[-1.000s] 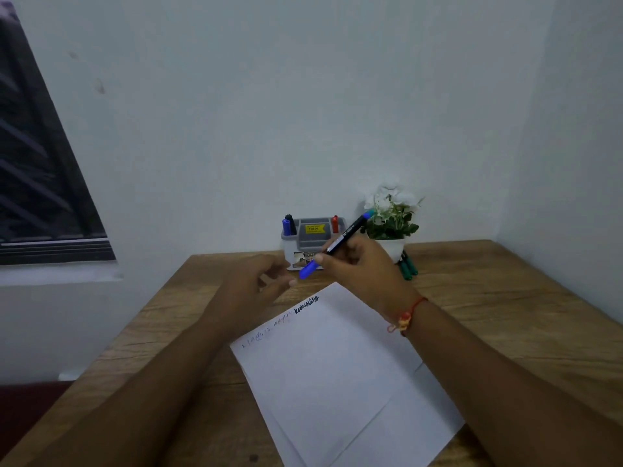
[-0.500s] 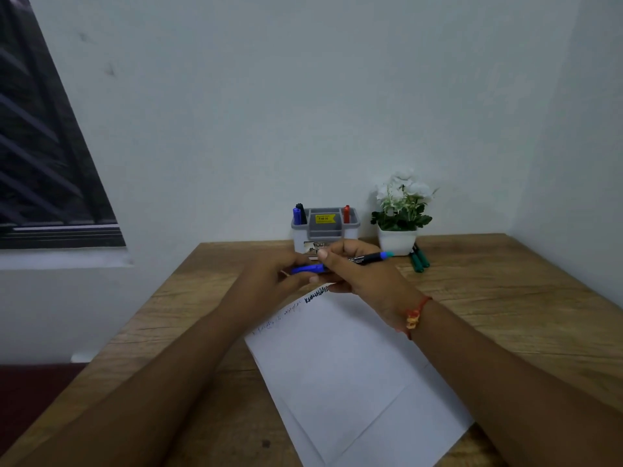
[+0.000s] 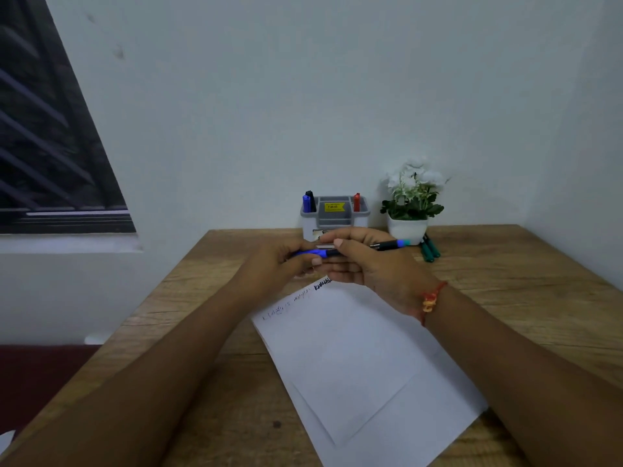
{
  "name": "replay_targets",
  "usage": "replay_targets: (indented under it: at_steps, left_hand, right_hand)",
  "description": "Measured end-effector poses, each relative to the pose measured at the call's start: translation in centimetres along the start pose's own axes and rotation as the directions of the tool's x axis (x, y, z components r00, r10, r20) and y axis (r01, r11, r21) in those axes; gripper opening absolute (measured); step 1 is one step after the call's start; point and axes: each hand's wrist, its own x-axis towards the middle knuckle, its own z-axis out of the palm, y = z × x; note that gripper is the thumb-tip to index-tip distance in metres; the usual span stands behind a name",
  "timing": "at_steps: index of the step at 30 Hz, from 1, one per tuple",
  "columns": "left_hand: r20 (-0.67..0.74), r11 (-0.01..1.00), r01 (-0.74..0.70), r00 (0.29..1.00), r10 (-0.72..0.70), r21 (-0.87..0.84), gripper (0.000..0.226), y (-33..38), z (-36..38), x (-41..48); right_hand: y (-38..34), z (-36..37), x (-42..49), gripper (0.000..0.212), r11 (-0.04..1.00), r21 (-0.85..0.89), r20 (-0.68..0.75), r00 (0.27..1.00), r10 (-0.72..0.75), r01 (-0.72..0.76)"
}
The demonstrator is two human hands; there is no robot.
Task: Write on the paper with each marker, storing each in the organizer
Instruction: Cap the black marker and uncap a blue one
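Marker [image 3: 384,246] level above paper [image 3: 354,352], likely light, stiff, slick: right grip [image 3: 374,264] curls round its barrel, left grip [image 3: 279,264] pinches blue cap [image 3: 308,253]; mid-barrel hold looks best.

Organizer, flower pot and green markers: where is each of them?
organizer [image 3: 333,220]: head view, grey front wall.
flower pot [image 3: 406,230]: head view, white side.
green markers [image 3: 428,252]: head view, a barrel.
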Motion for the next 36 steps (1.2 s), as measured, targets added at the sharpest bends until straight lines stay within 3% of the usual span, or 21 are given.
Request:
replay_targets:
  at_steps: [5,7,9,12,15,17,23,30,33,35,36]
  left_hand:
    - [-0.042,0.996,0.047,0.998,-0.044,0.074,0.017,-0.4,-0.5,0.1]
    - [-0.016,0.981,0.080,0.997,-0.079,0.176,0.019,-1.0,-0.8,0.2]
    - [0.029,0.953,0.114,0.991,-0.128,0.281,0.016,-1.5,-1.0,0.2]
    - [0.074,0.927,0.126,0.984,-0.162,0.353,0.013,-1.9,-1.1,0.1]
    - [0.200,0.910,0.075,0.965,-0.169,0.408,0.009,-2.0,-1.2,0.2]
    - [0.262,0.902,0.071,0.945,-0.198,0.427,0.014,-1.9,-1.2,0.2]
    - [0.272,0.913,0.166,0.921,-0.278,0.372,0.022,-2.1,-1.1,0.3]
    - [0.173,0.919,0.170,0.954,-0.243,0.355,0.016,-2.4,-0.8,0.3]
    - [0.168,0.917,0.159,0.958,-0.233,0.366,0.016,-2.5,-0.7,0.4]
    - [0.172,0.922,0.155,0.959,-0.227,0.356,0.016,-2.6,-0.8,0.3]
    - [0.174,0.923,0.152,0.959,-0.225,0.353,0.015,-2.6,-0.8,0.3]
  right_hand:
    - [-1.1,-1.2,-0.1,0.053,0.994,-0.098,-0.084,0.996,0.040,-0.048]
    - [-1.1,-1.8,-0.2,0.044,0.966,-0.259,-0.084,0.996,-0.013,-0.009]
    - [-0.4,-2.2,-0.2,0.028,0.829,-0.547,0.061,0.993,-0.100,0.117]
    - [0.2,-1.6,-0.1,0.035,0.441,-0.861,0.283,0.959,0.002,0.253]
    - [0.2,-0.1,-0.1,0.055,0.332,-0.905,0.338,0.922,0.186,0.265]
    - [0.2,0.0,0.0,0.062,0.302,-0.915,0.341,0.912,0.229,0.266]
    - [0.7,-0.4,0.4,0.063,0.304,-0.915,0.340,0.914,0.223,0.266]
    - [2.0,-2.2,1.1,0.064,0.360,-0.896,0.312,0.946,0.091,0.261]
    - [2.8,-3.0,1.3,0.057,0.439,-0.866,0.295,0.954,0.063,0.239]
    - [3.2,-3.2,1.4,0.035,0.590,-0.781,0.225,0.974,-0.040,0.204]
    - [3.1,-3.1,1.4,0.024,0.710,-0.688,0.121,0.989,-0.089,0.148]
